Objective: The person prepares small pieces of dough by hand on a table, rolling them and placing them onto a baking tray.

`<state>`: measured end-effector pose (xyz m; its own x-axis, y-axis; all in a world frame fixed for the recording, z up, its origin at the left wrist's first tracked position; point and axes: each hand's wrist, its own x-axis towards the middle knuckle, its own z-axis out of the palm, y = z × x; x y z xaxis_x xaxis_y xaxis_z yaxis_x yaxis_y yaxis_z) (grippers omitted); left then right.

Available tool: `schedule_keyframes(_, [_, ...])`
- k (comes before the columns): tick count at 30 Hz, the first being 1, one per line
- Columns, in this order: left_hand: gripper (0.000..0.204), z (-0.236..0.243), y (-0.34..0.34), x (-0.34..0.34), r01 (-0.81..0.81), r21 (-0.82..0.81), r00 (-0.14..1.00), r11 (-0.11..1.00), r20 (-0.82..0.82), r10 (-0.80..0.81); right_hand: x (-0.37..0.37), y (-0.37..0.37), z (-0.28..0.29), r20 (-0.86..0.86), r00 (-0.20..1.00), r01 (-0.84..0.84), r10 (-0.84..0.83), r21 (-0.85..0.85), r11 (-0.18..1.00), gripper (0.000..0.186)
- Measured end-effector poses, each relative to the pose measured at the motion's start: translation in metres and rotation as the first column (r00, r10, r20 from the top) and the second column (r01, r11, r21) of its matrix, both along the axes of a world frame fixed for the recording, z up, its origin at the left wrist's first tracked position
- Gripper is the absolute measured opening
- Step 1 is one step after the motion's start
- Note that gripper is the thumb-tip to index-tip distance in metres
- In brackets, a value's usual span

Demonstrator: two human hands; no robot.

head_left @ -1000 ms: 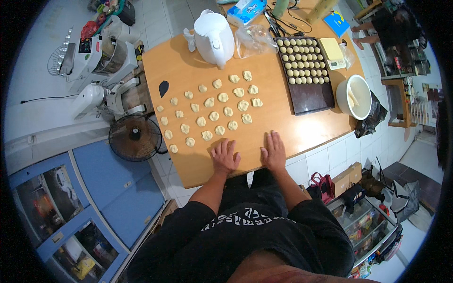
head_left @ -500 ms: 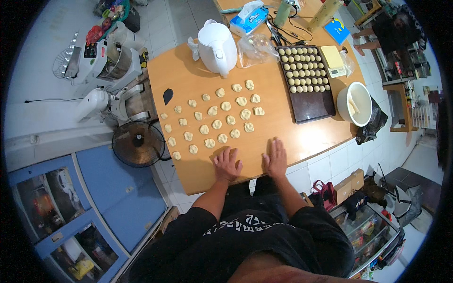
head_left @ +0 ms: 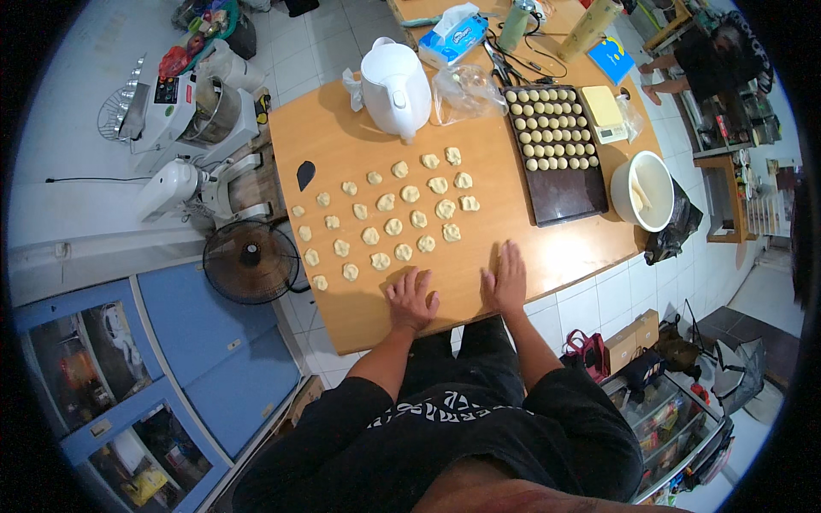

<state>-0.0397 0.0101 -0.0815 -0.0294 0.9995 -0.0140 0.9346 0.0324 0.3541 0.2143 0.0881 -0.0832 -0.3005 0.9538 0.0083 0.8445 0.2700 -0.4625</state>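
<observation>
The left hand [head_left: 412, 301] and right hand [head_left: 508, 282], empty, fingers extended, rest at the wooden table [head_left: 363, 321] near dough pieces [head_left: 392, 227].

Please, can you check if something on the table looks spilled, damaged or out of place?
Nothing on the table looks clearly spilled or damaged. A crumpled clear plastic bag lies between the white kettle and the dark tray, looking a little untidy compared with the dough lumps, which lie in rows.
</observation>
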Motion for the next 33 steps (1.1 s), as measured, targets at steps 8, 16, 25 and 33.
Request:
schedule_keyframes(8, [0.061, 0.006, 0.005, 0.005, 0.007, -0.006, 1.000, 1.000, -0.014, -0.007, -0.031, 0.017, -0.005, -0.004, 0.996, -0.090, 0.091, 0.051, 0.995, 0.075])
schedule_keyframes(16, [0.062, 0.001, 0.005, 0.003, 0.005, 0.015, 1.000, 1.000, 0.000, -0.005, -0.013, 0.034, -0.006, 0.060, 0.982, 0.177, -0.181, 0.061, 0.982, 0.074])
schedule_keyframes(25, [0.059, 0.002, 0.003, 0.002, -0.013, 0.011, 1.000, 1.000, 0.001, 0.013, 0.000, -0.011, -0.003, 0.016, 0.999, -0.033, 0.033, 0.018, 0.999, 0.070])
schedule_keyframes(33, [0.062, 0.002, 0.004, 0.005, 0.000, -0.034, 1.000, 0.999, -0.019, -0.001, -0.031, 0.029, 0.002, 0.031, 0.998, 0.050, -0.051, 0.020, 0.999, 0.075])
